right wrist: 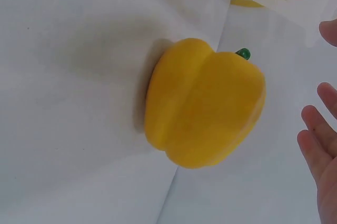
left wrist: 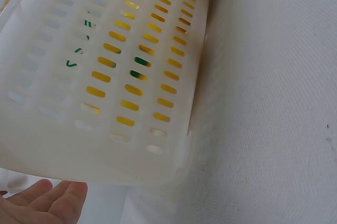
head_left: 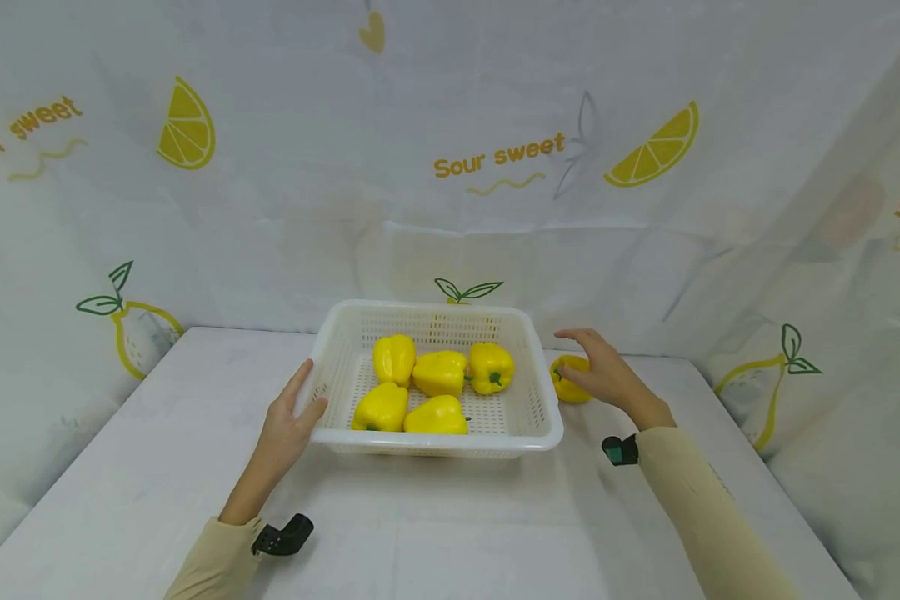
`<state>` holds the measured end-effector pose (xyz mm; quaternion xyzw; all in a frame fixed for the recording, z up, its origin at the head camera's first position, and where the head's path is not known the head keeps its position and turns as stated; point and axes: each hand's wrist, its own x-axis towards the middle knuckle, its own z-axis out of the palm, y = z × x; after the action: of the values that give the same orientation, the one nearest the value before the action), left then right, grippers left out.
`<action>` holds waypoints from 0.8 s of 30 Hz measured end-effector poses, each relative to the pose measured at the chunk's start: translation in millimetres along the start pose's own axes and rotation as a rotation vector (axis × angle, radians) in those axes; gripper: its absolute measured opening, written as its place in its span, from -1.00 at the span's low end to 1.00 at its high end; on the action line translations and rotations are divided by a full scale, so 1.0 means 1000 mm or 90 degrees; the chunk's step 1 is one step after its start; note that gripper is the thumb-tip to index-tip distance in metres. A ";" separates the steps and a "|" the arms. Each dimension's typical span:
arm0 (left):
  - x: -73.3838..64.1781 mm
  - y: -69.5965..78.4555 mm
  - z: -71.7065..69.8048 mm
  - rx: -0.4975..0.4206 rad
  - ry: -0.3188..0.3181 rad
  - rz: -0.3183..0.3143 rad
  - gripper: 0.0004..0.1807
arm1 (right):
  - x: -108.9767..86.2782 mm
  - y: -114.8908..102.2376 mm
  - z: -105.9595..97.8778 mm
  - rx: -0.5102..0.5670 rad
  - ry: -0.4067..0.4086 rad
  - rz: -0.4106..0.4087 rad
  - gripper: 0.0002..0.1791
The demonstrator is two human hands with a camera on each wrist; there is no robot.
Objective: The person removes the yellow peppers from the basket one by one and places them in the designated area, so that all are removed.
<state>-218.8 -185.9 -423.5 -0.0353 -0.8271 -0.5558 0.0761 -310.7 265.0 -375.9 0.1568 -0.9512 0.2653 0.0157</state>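
Observation:
In the head view, a white plastic basket (head_left: pixel 438 443) with slotted walls stands on the table and holds several yellow bell peppers (head_left: pixel 440 372). My left hand (head_left: pixel 288 421) is at the basket's left end, fingers extended along the wall and thumb at the rim. In the left wrist view, its fingers (left wrist: pixel 66 203) show beside the basket's end wall (left wrist: pixel 79 150). One more yellow bell pepper (right wrist: pixel 205 103) with a short green stem sits on the table, right of the basket. My right hand (head_left: pixel 607 375) hovers over it, fingers spread and apart from it in the right wrist view.
A white cloth covers the table (head_left: pixel 450 533). Behind it hangs a white curtain (head_left: pixel 307 208) printed with lemons and lettering, close to the basket's back rim. Each wrist carries a small black device (head_left: pixel 283 535).

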 end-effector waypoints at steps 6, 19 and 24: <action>-0.001 0.001 0.000 0.005 0.001 -0.006 -0.28 | 0.004 -0.015 -0.001 -0.011 0.001 -0.020 -0.40; -0.001 0.001 0.001 0.008 0.002 -0.002 -0.28 | 0.010 -0.040 0.008 -0.016 -0.004 -0.071 -0.40; -0.001 0.002 -0.001 0.001 -0.004 -0.012 -0.28 | 0.015 -0.047 0.015 -0.028 -0.016 -0.072 -0.39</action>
<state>-217.3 -186.0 -421.6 -0.0294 -0.8281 -0.5557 0.0680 -309.7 214.7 -363.7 0.2135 -0.9465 0.2408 0.0225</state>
